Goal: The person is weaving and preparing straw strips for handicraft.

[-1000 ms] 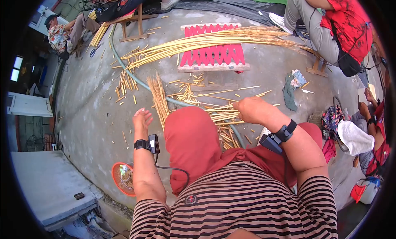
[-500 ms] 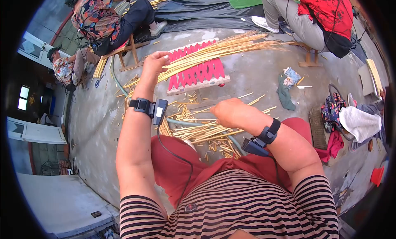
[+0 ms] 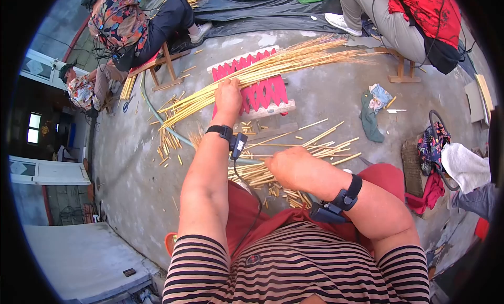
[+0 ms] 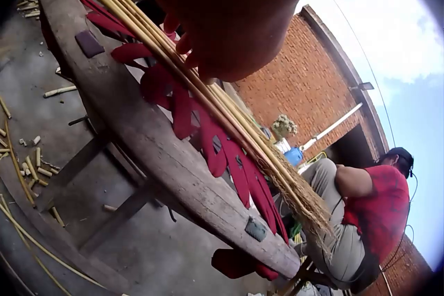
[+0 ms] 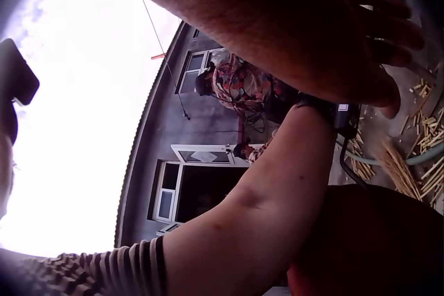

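My left hand [image 3: 229,98] is at the near side of a long bundle of pale straw stalks [image 3: 194,104] with bushy brown tips. In the left wrist view its fingertips [image 4: 186,45] are right at the stalks [image 4: 149,29]; I cannot tell whether they pinch any. The bundle lies across a wooden stool [image 3: 262,111] strung with red straps [image 3: 268,88]. My right hand [image 3: 289,166] hovers over a loose heap of stalks [image 3: 328,141] before my knees. The right wrist view shows this hand's fingers [image 5: 392,29] loosely extended, with nothing between them.
Short cut stalk pieces [image 3: 170,141] litter the concrete around a green hose [image 3: 181,138]. Cloths [image 3: 371,117] lie to the right, beside a bag [image 3: 431,149] and white towel [image 3: 464,165]. Other people sit on low stools ahead, near a black sheet [image 3: 252,12].
My left hand has come up from low on the left to the stool, then shifted right along the bundle. My right hand has moved left over the loose stalks. The head view has turned left.
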Action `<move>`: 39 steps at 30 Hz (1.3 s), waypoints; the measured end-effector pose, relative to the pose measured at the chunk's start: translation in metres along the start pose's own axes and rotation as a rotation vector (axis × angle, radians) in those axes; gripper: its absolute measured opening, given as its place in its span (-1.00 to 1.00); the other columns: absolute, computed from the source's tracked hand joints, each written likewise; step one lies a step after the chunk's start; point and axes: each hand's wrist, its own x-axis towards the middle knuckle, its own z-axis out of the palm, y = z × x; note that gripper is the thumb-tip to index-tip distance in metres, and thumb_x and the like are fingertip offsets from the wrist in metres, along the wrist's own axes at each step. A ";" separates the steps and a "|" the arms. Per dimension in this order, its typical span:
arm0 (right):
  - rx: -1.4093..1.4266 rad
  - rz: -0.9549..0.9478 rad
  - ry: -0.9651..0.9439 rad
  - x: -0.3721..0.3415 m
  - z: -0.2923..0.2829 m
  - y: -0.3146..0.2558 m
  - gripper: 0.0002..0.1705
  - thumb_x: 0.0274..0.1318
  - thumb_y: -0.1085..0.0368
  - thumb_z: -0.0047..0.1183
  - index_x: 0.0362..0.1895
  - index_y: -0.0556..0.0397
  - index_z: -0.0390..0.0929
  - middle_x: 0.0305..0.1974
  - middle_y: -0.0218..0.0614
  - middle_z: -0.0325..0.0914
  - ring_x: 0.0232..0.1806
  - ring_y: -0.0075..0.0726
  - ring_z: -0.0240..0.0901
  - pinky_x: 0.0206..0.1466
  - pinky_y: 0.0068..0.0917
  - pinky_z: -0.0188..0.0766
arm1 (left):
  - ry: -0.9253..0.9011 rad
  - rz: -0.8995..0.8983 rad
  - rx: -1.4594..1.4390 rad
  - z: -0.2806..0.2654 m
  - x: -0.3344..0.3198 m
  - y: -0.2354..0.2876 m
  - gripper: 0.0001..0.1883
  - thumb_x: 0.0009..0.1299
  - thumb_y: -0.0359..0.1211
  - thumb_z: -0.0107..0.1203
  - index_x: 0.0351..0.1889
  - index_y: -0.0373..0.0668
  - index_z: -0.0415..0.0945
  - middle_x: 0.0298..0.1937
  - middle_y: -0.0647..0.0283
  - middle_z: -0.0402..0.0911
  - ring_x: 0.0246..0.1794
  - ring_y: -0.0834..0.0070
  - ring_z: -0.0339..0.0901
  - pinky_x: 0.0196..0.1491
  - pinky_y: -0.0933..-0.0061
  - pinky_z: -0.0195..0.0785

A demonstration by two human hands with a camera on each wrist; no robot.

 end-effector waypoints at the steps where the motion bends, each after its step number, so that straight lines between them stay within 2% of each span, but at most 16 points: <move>1: 0.014 0.001 0.007 0.000 0.000 0.001 -0.80 -0.07 0.38 -0.04 -0.28 0.09 0.52 -0.38 -0.13 0.58 -0.28 -0.07 0.56 -0.28 -0.23 0.48 | 0.001 0.012 0.004 0.000 0.003 0.001 -0.81 0.20 -0.33 0.03 -0.24 -0.09 0.54 -0.29 0.20 0.52 -0.18 0.24 0.45 -0.17 0.15 0.30; 8: 0.046 0.030 -0.027 0.006 -0.002 0.000 -0.79 -0.07 0.35 -0.02 -0.27 0.11 0.49 -0.32 -0.08 0.56 -0.24 -0.05 0.53 -0.22 -0.22 0.46 | -0.037 -0.012 0.148 0.009 0.007 0.017 -0.85 0.21 -0.36 -0.04 -0.31 -0.05 0.53 -0.24 0.26 0.51 -0.12 0.32 0.42 -0.14 0.17 0.24; 9: 0.047 0.041 -0.033 0.009 -0.002 -0.002 -0.78 -0.06 0.34 0.00 -0.26 0.12 0.48 -0.31 -0.07 0.55 -0.22 -0.04 0.52 -0.21 -0.22 0.46 | -0.052 0.019 0.191 0.010 0.009 0.015 -0.84 0.23 -0.35 -0.06 -0.29 -0.04 0.53 -0.24 0.27 0.52 -0.10 0.33 0.42 -0.13 0.16 0.24; 10: 0.045 0.032 -0.032 0.011 -0.003 -0.003 -0.77 -0.05 0.32 0.01 -0.25 0.12 0.47 -0.29 -0.07 0.54 -0.20 -0.04 0.52 -0.19 -0.21 0.45 | 0.034 0.055 0.182 0.015 0.009 0.013 -0.88 0.15 -0.38 -0.02 -0.38 -0.06 0.52 -0.31 0.27 0.51 -0.17 0.30 0.43 -0.18 0.17 0.26; 15: 0.045 0.036 -0.033 0.014 -0.006 -0.002 -0.70 0.00 0.20 0.05 -0.24 0.13 0.45 -0.25 -0.05 0.52 -0.18 -0.02 0.49 -0.12 -0.19 0.43 | -0.033 0.119 0.239 -0.001 0.006 0.017 -0.86 0.14 -0.38 0.01 -0.33 -0.04 0.50 -0.30 0.29 0.54 -0.16 0.35 0.45 -0.16 0.20 0.23; 18: 0.002 0.009 0.033 0.013 -0.002 -0.003 -0.78 -0.08 0.40 -0.06 -0.27 0.13 0.51 -0.32 -0.09 0.58 -0.23 -0.07 0.55 -0.20 -0.24 0.48 | 0.013 0.181 0.252 -0.003 0.002 0.013 -0.88 0.14 -0.37 0.00 -0.35 -0.03 0.49 -0.36 0.32 0.56 -0.24 0.37 0.49 -0.15 0.21 0.22; 21: 0.048 0.019 -0.027 0.010 -0.002 -0.002 -0.74 -0.01 0.24 0.03 -0.26 0.16 0.45 -0.29 -0.09 0.53 -0.20 -0.02 0.50 -0.15 -0.20 0.43 | 0.071 0.199 0.203 -0.016 0.000 0.016 -0.88 0.12 -0.39 0.01 -0.36 -0.03 0.46 -0.43 0.34 0.55 -0.30 0.39 0.52 -0.13 0.27 0.21; 24: 0.009 0.007 -0.038 0.007 0.005 -0.005 -0.78 -0.03 0.31 -0.02 -0.27 0.14 0.46 -0.29 -0.10 0.54 -0.21 -0.05 0.52 -0.17 -0.21 0.44 | 0.087 0.177 -0.034 -0.036 -0.002 0.023 -0.91 0.20 -0.34 0.03 -0.34 -0.06 0.42 -0.46 0.23 0.54 -0.40 0.27 0.54 -0.38 0.26 0.37; 27: -0.014 -0.022 -0.080 0.005 0.016 -0.009 -0.77 -0.06 0.35 -0.04 -0.25 0.10 0.48 -0.27 -0.09 0.55 -0.21 -0.09 0.53 -0.22 -0.23 0.46 | -0.044 0.437 -0.341 -0.052 -0.029 0.048 -0.90 0.24 -0.32 0.02 -0.34 -0.08 0.40 -0.45 0.18 0.54 -0.44 0.19 0.53 -0.46 0.23 0.40; 29: -0.029 -0.030 -0.123 -0.001 0.012 -0.013 -0.76 -0.07 0.35 -0.03 -0.23 0.09 0.50 -0.28 -0.11 0.56 -0.21 -0.12 0.54 -0.24 -0.24 0.46 | -0.290 0.498 -0.475 -0.057 -0.065 0.074 -0.91 0.26 -0.35 0.01 -0.33 -0.12 0.37 -0.43 0.14 0.54 -0.40 0.13 0.52 -0.39 0.18 0.38; 31: -0.045 -0.023 -0.148 -0.002 0.017 -0.013 -0.76 -0.08 0.36 -0.03 -0.24 0.08 0.50 -0.29 -0.13 0.57 -0.22 -0.13 0.55 -0.24 -0.25 0.46 | -0.429 0.519 -0.616 -0.036 -0.106 0.089 -0.90 0.24 -0.37 0.00 -0.33 -0.14 0.37 -0.43 0.11 0.52 -0.37 0.11 0.51 -0.35 0.16 0.37; 34: -0.046 -0.020 -0.134 -0.004 0.025 -0.014 -0.77 -0.09 0.37 -0.02 -0.25 0.07 0.51 -0.30 -0.15 0.58 -0.22 -0.14 0.55 -0.25 -0.25 0.46 | -0.661 0.420 -0.522 -0.015 -0.141 0.096 -0.84 0.18 -0.41 -0.02 -0.26 -0.13 0.41 -0.28 0.15 0.53 -0.20 0.16 0.52 -0.23 0.15 0.39; 37: -0.050 -0.031 -0.148 -0.005 0.021 -0.016 -0.77 -0.09 0.38 -0.02 -0.25 0.07 0.51 -0.30 -0.16 0.58 -0.22 -0.13 0.55 -0.25 -0.26 0.47 | -0.295 0.518 -0.520 -0.014 -0.137 0.087 -0.82 0.16 -0.45 0.00 -0.26 -0.13 0.43 -0.37 0.17 0.51 -0.32 0.14 0.50 -0.31 0.19 0.39; 39: -0.052 -0.045 -0.156 -0.003 0.020 -0.016 -0.77 -0.10 0.38 -0.02 -0.25 0.07 0.51 -0.31 -0.17 0.58 -0.23 -0.12 0.56 -0.26 -0.27 0.47 | -0.196 0.467 -0.470 -0.032 -0.112 0.082 -0.80 0.15 -0.49 0.00 -0.24 -0.13 0.45 -0.35 0.20 0.51 -0.30 0.16 0.49 -0.29 0.22 0.40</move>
